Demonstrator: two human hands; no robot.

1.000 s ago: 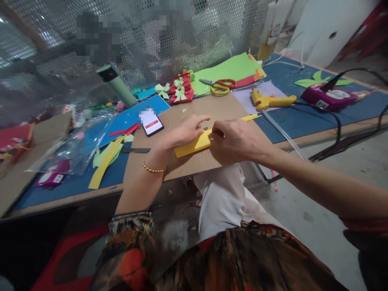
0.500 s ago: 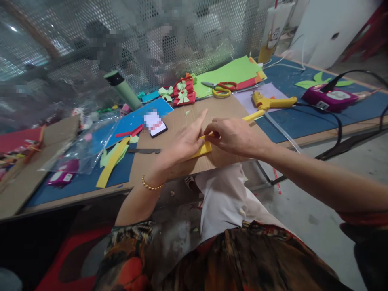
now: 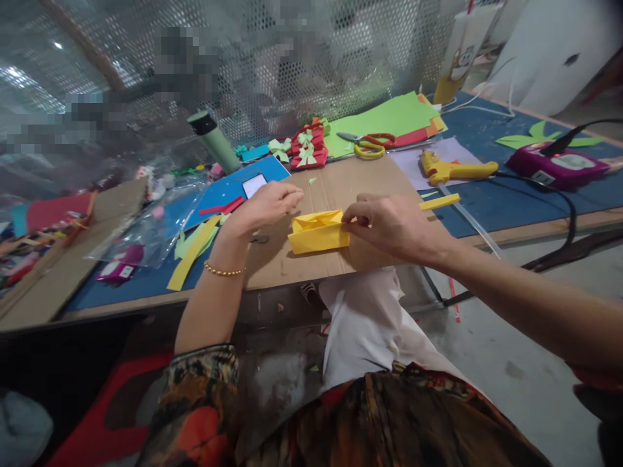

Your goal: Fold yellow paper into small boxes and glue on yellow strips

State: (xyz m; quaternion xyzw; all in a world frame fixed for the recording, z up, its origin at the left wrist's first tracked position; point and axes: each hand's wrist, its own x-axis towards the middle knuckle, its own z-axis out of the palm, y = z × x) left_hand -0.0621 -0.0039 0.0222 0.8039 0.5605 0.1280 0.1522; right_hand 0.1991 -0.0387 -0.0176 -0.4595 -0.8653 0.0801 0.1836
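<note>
A yellow folded paper box [image 3: 318, 241] with an open top stands on a cardboard sheet [image 3: 272, 275]. My right hand [image 3: 394, 224] pinches its right end between thumb and fingers. My left hand [image 3: 272, 204] is off the box to its left, above the cardboard, its fingers loosely bent and slightly apart with nothing visible in them. Beyond the left hand, a phone [image 3: 254, 185] is partly covered. Under the left wrist shows the end of a dark flat strip [image 3: 259, 239]. A yellow strip [image 3: 439, 202] lies right of my right hand.
A yellow hot glue gun [image 3: 457, 171] lies at right, by a purple device [image 3: 549, 165] with a cable. Scissors [image 3: 367, 146] rest on green paper sheets [image 3: 384, 117]. A green bottle [image 3: 214, 143], red and green paper bows [image 3: 306, 149] and a plastic bag [image 3: 156, 227] stand or lie farther back.
My left hand has come off the yellow paper box and moved left and up, uncovering it. My right hand stays at its right end. The view has shifted a little.
</note>
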